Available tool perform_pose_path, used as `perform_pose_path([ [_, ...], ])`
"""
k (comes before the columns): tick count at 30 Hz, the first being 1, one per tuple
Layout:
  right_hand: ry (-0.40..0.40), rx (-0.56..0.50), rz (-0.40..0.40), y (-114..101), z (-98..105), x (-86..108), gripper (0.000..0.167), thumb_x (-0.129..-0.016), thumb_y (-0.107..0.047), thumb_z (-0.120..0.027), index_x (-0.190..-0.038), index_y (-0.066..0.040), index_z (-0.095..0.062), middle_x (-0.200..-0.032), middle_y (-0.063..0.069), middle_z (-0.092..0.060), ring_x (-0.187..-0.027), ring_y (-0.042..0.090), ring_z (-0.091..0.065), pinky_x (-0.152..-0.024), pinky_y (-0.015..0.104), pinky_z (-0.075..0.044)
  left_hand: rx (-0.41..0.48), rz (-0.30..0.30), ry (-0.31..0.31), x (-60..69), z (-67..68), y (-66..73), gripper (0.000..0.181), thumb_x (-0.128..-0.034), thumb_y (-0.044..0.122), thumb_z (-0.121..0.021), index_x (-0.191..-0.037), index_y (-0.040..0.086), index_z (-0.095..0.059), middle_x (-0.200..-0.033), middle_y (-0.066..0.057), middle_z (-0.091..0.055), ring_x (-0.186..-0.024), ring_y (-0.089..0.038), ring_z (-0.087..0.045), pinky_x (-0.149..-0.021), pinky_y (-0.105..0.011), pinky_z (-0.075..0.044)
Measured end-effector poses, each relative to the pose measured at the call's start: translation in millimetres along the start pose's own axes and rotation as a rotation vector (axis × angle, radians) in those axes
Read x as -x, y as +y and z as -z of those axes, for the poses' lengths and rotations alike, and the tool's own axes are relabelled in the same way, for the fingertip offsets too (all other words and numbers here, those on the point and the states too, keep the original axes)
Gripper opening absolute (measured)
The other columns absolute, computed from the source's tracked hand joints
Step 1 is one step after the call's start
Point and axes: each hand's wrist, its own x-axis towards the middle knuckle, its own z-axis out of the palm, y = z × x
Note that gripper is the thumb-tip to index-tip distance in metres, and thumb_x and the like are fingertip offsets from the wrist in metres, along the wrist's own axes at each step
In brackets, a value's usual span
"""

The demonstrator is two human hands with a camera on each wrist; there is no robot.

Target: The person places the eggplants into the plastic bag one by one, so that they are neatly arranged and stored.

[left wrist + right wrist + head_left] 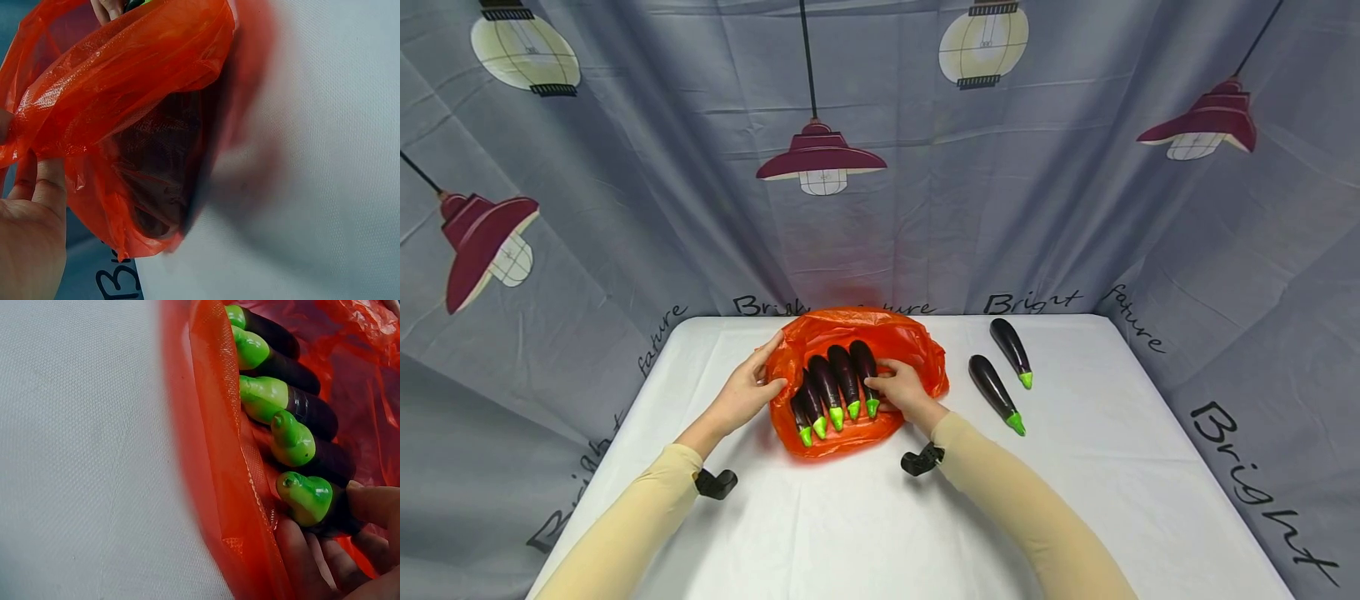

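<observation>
1. Near the far edge of the white table (pixel 820 533), an orange plastic bag (pixel 857 317) lies spread open, with five eggplants (pixel 825 382) side by side in it, green caps toward the person.
2. The left hand (pixel 747 392) grips the bag's left rim, thumb over the edge and fingers behind. From the left wrist, the thumb is cut off at the picture's side and the fingers are partly covered by the plastic.
3. The right hand (pixel 904 390) reaches into the bag and holds the rightmost eggplant (pixel 864 367), thumb on top. Its other fingers are mostly hidden from the head view; the right wrist view shows them curled beside and beneath that eggplant.
4. The leftmost eggplant's upper part is hard to make out from above, partly covered by its neighbour and the bag.
5. Through the bag's side, the left wrist view gives only a dark mass; single eggplants cannot be told apart, and the plastic's near edge is blurred.
6. Two loose eggplants (pixel 996 393) lie on the table, right of the bag and apart from it.
7. Behind, the bag hides some lettering on the grey curtain (pixel 895 242).
</observation>
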Motion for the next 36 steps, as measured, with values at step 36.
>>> perform_pose_path([
  [36, -0.017, 0.092, 0.08, -13, 12, 18.2, 0.063, -0.088, 0.0, -0.075, -0.146, 0.006, -0.051, -0.117, 0.023, -0.062, -0.083, 0.041, -0.069, -0.072, 0.047, -0.061, 0.02, -0.011, -0.013, 0.6, 0.0, -2.4, 0.081, -0.0977, -0.004, -0.062, -0.164, 0.025, -0.026, -0.168, -0.009, -0.022, -0.148, -0.031, -0.033, -0.099, -0.014, -0.042],
])
